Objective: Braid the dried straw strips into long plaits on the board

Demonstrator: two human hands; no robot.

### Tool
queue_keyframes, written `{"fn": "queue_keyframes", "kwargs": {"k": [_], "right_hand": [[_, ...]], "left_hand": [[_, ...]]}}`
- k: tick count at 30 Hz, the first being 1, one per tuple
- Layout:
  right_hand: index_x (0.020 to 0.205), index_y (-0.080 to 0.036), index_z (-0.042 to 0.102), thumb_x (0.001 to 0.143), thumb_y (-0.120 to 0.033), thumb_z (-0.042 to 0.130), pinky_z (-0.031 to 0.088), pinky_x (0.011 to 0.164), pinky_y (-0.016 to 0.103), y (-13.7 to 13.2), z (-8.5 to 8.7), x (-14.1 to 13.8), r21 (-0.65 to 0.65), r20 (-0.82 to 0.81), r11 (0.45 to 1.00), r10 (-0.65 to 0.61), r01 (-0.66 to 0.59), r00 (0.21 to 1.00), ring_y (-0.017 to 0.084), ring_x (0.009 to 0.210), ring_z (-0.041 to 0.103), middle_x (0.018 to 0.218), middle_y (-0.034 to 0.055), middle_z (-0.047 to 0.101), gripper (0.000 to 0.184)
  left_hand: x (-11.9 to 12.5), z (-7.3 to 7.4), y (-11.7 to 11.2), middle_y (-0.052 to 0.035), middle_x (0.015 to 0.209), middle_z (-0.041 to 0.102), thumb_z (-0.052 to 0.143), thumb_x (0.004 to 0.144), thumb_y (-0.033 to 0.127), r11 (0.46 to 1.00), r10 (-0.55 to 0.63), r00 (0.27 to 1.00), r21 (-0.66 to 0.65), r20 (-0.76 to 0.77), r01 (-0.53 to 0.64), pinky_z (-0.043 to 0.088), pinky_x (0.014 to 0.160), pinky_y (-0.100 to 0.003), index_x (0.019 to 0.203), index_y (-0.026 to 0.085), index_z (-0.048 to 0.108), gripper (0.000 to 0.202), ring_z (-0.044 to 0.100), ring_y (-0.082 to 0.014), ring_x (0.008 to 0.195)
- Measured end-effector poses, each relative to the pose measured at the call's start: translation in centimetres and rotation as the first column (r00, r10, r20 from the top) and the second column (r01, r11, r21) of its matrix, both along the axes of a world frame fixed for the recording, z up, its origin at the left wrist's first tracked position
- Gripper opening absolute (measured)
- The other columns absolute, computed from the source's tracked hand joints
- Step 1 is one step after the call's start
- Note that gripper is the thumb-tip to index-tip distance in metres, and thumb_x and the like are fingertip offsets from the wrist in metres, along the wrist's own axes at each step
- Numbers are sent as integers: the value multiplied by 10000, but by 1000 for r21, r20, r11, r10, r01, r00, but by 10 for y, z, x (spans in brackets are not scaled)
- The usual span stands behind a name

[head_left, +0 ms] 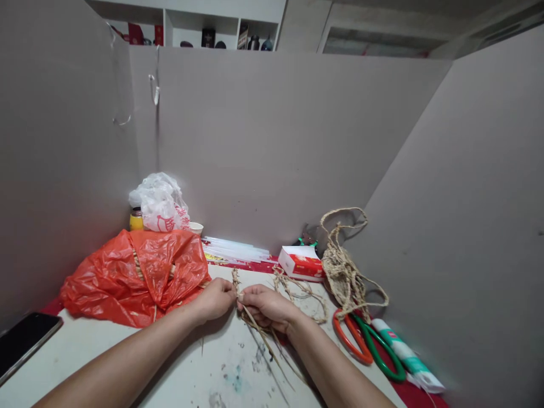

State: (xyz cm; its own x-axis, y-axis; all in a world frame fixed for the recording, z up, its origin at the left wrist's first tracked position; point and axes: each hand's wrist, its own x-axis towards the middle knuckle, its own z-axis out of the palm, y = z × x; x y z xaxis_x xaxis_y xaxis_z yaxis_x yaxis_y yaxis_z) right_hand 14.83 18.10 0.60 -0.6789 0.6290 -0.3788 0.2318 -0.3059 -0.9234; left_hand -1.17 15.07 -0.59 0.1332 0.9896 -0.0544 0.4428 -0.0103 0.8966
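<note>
Over the middle of the white board, my left hand (217, 298) pinches a braided straw cord (235, 276); the braid's upper end sticks up beyond the fingers. Close beside it, my right hand (267, 307) has its thumb and fingers closed on the same cord. Loose straw strands (264, 335) trail from between the hands down toward the front right. Behind my right hand, a length of thin braided cord (318, 300) lies in a loop on the board. The exact crossing of the strands is hidden by my fingertips.
A red plastic bag (170, 272) with straw inside lies left, near a phone (28, 343). At right are a woven straw bag (342, 272), a red-and-white box (301, 263), orange and green handles (378, 348) and a wrapped roll (406, 354). Grey partitions (272, 141) enclose the table.
</note>
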Motion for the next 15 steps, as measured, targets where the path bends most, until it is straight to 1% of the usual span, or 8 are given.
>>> {"fn": "queue_keyframes", "kwargs": {"k": [2,4,6,9,12,15], "right_hand": [[672,-145,533,722,-265,531,77,333,191,-1,1,-1,53,34,999,5,-7,999,29,324,150,395,-112,271,130],[664,-147,534,730,-267,524,93,334,196,-2,3,-1,100,64,995,1,-7,998,32,320,164,394,-109,283,138],[659,-147,533,737,-257,512,99,339,201,-2,3,-1,146,102,989,-14,-1,995,36,323,175,397,-104,294,137],[660,-145,545,744,-241,505,118,353,204,-2,0,0,247,191,969,-37,-12,981,42,336,197,406,-95,309,133],[652,-140,563,749,-237,509,189,387,197,0,-4,0,399,278,915,-69,-49,958,51,383,272,443,-71,379,147],[643,-138,567,741,-218,505,227,419,198,-1,-5,0,515,352,852,-111,-93,930,64,433,317,476,-56,412,141]], "left_hand": [[-2,1,2,28,543,499,449,714,236,1000,-8,1000,-1,-27,8,283,521,-212,617,140,578,188,390,-97,533],[-2,2,3,29,544,492,460,712,250,999,1,1000,-41,-11,-1,265,494,-209,624,142,569,177,379,-91,516],[-2,3,3,41,519,453,474,709,279,992,14,1000,-122,26,-11,224,450,-210,637,148,552,169,334,-78,461],[-1,3,2,74,456,345,488,708,322,966,13,997,-258,73,6,137,402,-220,643,171,508,165,227,-60,374],[-1,3,1,90,427,289,501,705,339,941,-13,991,-334,132,57,90,388,-225,629,192,461,170,186,-54,335],[1,5,0,90,416,299,529,683,320,936,9,982,-346,186,57,82,382,-221,590,191,429,188,189,-44,323]]}}
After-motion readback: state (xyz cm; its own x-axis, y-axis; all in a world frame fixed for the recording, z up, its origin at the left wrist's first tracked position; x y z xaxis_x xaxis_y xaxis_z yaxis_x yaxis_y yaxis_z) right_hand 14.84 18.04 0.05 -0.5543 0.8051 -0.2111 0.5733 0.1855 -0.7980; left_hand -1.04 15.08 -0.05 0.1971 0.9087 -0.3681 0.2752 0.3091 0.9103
